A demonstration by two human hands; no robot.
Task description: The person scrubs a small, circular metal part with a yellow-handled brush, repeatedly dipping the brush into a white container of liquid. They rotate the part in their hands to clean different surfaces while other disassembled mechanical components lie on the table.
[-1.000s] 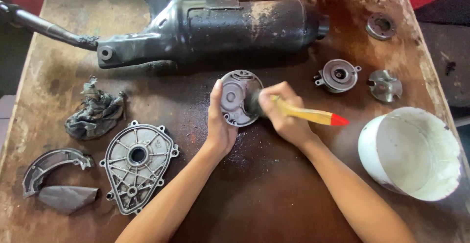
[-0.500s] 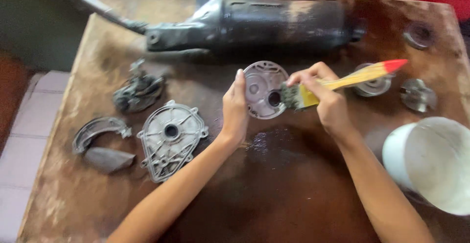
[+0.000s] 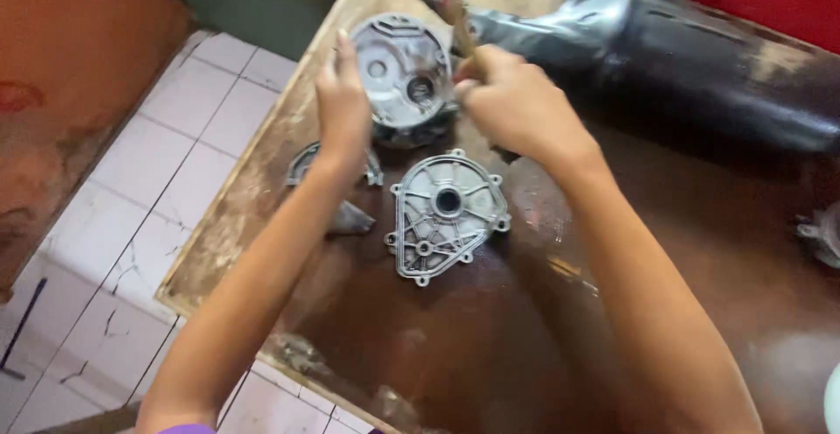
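My left hand [image 3: 343,101] holds a round grey metal cover [image 3: 401,71] up on edge above the table's left side, its ribbed inner face toward me. My right hand [image 3: 516,101] is closed around a brush, whose blurred head [image 3: 455,14] sits against the cover's upper right. Below the two hands a flat grey cast cover with bolt lugs [image 3: 446,215] lies on the brown wooden table [image 3: 455,346]. Partly hidden under my left forearm are curved grey brake shoes [image 3: 306,161] and a small grey piece [image 3: 352,218].
A large black exhaust muffler [image 3: 691,66] lies across the table's far side. A small metal part [image 3: 822,233] shows at the right edge. The table's left edge [image 3: 254,163] drops to a white tiled floor [image 3: 114,224]. A sliver of white bucket [image 3: 833,399] appears bottom right.
The view has swung to the left and closer, so the table edge and floor now show. Both hands carried the round cover and brush toward the table's left side; the brush handle now points away, blurred.
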